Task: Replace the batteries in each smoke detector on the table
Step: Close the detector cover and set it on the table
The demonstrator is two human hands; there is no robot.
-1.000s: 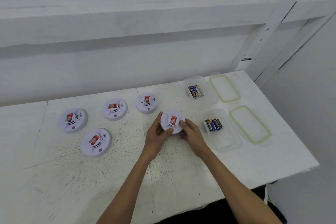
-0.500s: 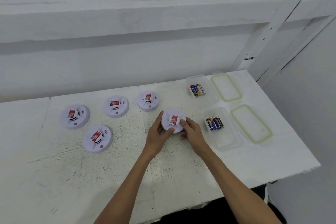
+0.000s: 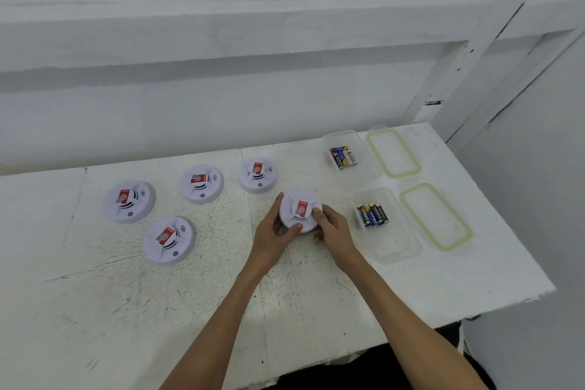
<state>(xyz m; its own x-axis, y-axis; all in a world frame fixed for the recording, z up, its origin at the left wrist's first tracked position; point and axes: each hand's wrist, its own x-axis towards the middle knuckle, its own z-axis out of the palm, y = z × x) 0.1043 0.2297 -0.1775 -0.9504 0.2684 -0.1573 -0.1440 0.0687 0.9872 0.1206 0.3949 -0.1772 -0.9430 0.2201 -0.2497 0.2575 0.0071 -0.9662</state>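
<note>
Both bare forearms enter from 6 o'clock and converge on the round white plastic smoke detector (image 3: 299, 210), which lies just right of the middle of the scuffed white table (image 3: 316, 294).

The left hand (image 3: 273, 233) curls round the detector's 9 o'clock rim, its fingers at the far-left edge and its thumb laid along the 7 o'clock edge. The right hand (image 3: 333, 228) grips the 3 o'clock rim, with the thumb pressed on the upper face just beside the red label and the other fingers curled at the 5 o'clock edge. Whether the base touches the table cannot be told.

The domed face is turned upward. The body is circular, so the only long axis is that of the rectangular label, which runs roughly from 1 to 7 o'clock.

Four matching units lie face up, apart from the hands:
- the second detector (image 3: 257, 174) at 11 o'clock of the held one
- the third detector (image 3: 201, 183) at 10 o'clock
- the fourth detector (image 3: 129, 201) at 9 o'clock
- the fifth detector (image 3: 168, 240) at 8 o'clock

At 3 o'clock stands the near clear plastic container (image 3: 395, 247), which holds a row of cylindrical batteries (image 3: 372, 215) with their axes running about 11 to 5 o'clock. At 1 o'clock the far clear plastic container (image 3: 340, 136) holds a second battery row (image 3: 343, 157). A green-rimmed clear lid lies just beside each container: the near lid (image 3: 436, 216) and the far lid (image 3: 393, 152).
</note>
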